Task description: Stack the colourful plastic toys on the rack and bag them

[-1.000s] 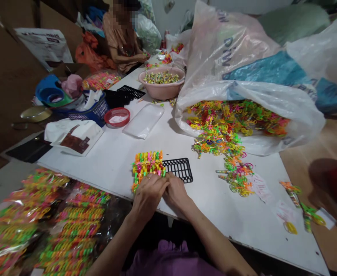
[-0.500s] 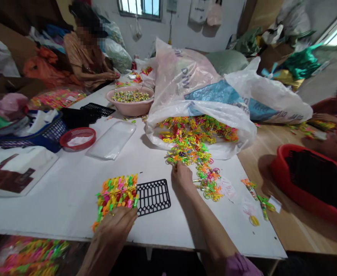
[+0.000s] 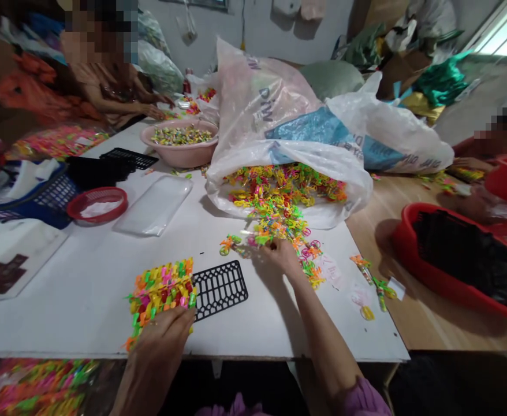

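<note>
My left hand (image 3: 164,332) rests at the near edge of a black plastic grid tray (image 3: 222,289), its fingers bent over the end packed with rows of bright plastic pieces (image 3: 162,286). The tray's right part shows bare bars. To the right of the tray, my right hand (image 3: 283,254) is closed in a pinch on a small coloured plastic toy (image 3: 262,237), blurred by motion. That hand is at the left edge of a heap of similar toys (image 3: 286,216) spilling from a white sack (image 3: 353,202). Another loose toy (image 3: 230,242) lies left of it.
A pink basin (image 3: 179,153) of small pieces stands at the back. Leftward are a clear plastic sleeve (image 3: 153,205), a red basket (image 3: 121,208) and a blue basket (image 3: 56,196). A red tub (image 3: 403,237) sits at right. Two other people work at the tables.
My right hand has drawn back from the heap, pulling toys with it; a loose toy now lies to its left. My left hand stays on the tray. The view has shifted slightly.
</note>
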The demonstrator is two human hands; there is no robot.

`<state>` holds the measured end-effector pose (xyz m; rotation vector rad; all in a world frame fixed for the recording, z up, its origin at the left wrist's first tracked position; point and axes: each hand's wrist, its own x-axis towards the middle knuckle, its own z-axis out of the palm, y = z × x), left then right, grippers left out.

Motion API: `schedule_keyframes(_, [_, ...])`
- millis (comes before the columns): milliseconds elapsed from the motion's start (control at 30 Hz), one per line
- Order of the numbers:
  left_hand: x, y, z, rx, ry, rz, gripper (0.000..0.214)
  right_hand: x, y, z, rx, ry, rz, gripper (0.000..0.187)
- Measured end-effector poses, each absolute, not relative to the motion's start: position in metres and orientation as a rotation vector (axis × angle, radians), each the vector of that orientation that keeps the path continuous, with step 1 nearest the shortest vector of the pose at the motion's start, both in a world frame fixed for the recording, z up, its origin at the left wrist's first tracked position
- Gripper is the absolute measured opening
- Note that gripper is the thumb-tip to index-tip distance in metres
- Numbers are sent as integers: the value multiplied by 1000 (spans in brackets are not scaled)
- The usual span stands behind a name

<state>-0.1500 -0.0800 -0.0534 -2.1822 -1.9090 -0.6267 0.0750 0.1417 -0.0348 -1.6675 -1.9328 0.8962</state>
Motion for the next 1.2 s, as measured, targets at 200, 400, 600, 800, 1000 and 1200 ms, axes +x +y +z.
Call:
schedule_keyframes(200, [-156, -83, -53, -2138, -1887, -584, 24, 67, 137, -39, -1268, -1183, 1824, 40])
schedule_keyframes(400, [-161, -86, -51, -2144, -1810, -538, 24, 44, 93, -37, -1171, -1608, 1620, 23])
schedule_keyframes(600, [-149, -90, -41, -2000, -1982, -645, 22, 10, 68, -35, -1196, -1984, 1307, 9])
schedule_keyframes(800, [-146, -93, -31, -2032, -2096, -668, 21, -8, 51, -58, -1227, -2168, 1161, 12])
schedule_keyframes(1000, [-147, -60, 14, -1705, -2309, -1111, 38, -2, 40, -20, -970, -2242, 1044, 19])
schedule_keyframes(1200, [-143, -20, 40, -1943, -2924, -1542, 23, 9, 22, 9, -814, -2349, 997, 12])
